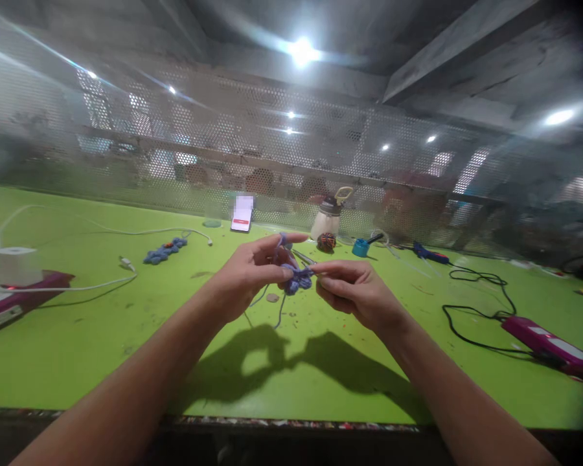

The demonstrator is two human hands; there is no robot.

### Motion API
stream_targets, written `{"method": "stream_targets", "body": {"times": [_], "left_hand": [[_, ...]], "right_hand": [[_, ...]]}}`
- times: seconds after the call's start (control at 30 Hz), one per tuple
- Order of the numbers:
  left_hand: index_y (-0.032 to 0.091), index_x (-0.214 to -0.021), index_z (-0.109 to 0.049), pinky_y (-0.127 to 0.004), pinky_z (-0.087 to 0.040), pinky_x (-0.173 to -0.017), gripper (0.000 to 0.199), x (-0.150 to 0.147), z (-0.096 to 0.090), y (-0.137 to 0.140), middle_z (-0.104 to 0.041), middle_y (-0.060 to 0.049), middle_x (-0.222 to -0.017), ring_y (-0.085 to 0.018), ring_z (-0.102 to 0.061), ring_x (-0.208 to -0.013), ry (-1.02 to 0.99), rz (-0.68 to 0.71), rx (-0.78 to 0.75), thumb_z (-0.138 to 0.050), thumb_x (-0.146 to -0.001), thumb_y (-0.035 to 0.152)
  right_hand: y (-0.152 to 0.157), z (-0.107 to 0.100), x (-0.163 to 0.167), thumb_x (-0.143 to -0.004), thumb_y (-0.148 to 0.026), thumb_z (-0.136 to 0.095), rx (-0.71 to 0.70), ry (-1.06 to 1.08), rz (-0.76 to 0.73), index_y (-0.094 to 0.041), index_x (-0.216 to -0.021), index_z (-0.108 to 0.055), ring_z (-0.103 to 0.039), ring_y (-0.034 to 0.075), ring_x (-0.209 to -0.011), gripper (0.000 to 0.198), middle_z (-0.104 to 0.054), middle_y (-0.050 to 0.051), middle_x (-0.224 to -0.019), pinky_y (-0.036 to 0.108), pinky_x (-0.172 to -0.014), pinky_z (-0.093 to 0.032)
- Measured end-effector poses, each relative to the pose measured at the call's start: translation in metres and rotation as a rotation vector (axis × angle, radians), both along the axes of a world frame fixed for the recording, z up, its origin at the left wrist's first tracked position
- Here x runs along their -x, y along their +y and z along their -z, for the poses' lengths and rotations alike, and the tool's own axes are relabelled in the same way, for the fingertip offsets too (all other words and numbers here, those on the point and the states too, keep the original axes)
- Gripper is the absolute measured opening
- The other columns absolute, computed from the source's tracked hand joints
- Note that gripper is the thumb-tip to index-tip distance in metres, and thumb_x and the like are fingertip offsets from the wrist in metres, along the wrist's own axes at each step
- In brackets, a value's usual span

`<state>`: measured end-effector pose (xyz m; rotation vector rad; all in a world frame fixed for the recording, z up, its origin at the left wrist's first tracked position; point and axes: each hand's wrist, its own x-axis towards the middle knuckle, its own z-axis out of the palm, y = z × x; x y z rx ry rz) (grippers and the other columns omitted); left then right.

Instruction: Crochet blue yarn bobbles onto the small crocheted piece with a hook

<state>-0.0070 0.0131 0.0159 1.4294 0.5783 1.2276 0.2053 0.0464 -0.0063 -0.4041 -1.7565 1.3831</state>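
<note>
A small purple-blue crochet piece (298,281) is held above the middle of the green table. My left hand (247,272) pinches its left side between thumb and fingers, and a strand of yarn (282,239) loops over the raised index finger. At the piece's right edge, my right hand (357,291) is closed in a pinch on a thin crochet hook (305,257), whose grip end is mostly hidden by the fingers. Loose yarn (280,314) hangs below the piece toward the tabletop.
A finished-looking blue crochet strip (166,251) lies left, near a white cable and charger (17,265). A phone (243,213), a bottle (325,220), a dark ball (326,243) and a blue pot (361,247) stand behind. Right lie a glue gun (430,254) and power strip (548,343).
</note>
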Motion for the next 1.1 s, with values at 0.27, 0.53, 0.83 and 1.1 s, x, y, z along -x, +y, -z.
{"method": "stream_targets", "body": {"times": [0.27, 0.53, 0.83, 1.1], "left_hand": [[0.011, -0.122, -0.062, -0.029, -0.044, -0.063, 0.054, -0.001, -0.002, 0.001, -0.062, -0.005, -0.082, -0.015, -0.057, -0.072, -0.013, 0.007, 0.083, -0.071, -0.079, 0.042], [0.011, -0.123, -0.06, -0.031, -0.047, -0.065, 0.06, 0.0, 0.007, 0.01, -0.063, 0.0, -0.074, -0.013, -0.058, -0.066, 0.043, 0.002, 0.055, -0.081, -0.067, 0.018], [0.011, -0.133, -0.052, -0.034, -0.049, -0.07, 0.072, 0.002, 0.008, 0.014, -0.065, -0.003, -0.084, -0.016, -0.062, -0.075, 0.107, -0.032, 0.033, -0.08, -0.067, 0.015], [0.009, -0.128, -0.055, -0.026, -0.044, -0.059, 0.065, -0.004, 0.002, 0.006, -0.051, 0.007, -0.062, -0.01, -0.051, -0.059, 0.147, -0.147, -0.073, -0.076, -0.067, 0.013]], "right_hand": [[0.001, 0.0, 0.002, -0.083, -0.02, -0.068, -0.025, -0.037, 0.032, -0.024, -0.1, -0.077, -0.032, 0.004, -0.04, 0.02, -0.044, -0.007, -0.048, 0.018, -0.038, -0.019], [-0.001, -0.001, 0.004, -0.083, -0.02, -0.068, -0.014, -0.073, 0.083, -0.022, -0.102, -0.077, -0.032, 0.004, -0.039, 0.021, -0.047, -0.006, -0.048, 0.019, -0.037, -0.02], [-0.002, -0.002, 0.005, -0.081, -0.018, -0.069, -0.007, -0.022, 0.134, -0.022, -0.099, -0.078, -0.033, 0.004, -0.039, 0.021, -0.049, -0.006, -0.049, 0.019, -0.037, -0.019], [0.0, -0.003, 0.002, -0.08, -0.019, -0.07, -0.017, -0.02, 0.151, -0.023, -0.1, -0.078, -0.034, 0.004, -0.038, 0.021, -0.049, -0.006, -0.048, 0.018, -0.036, -0.019]]}}
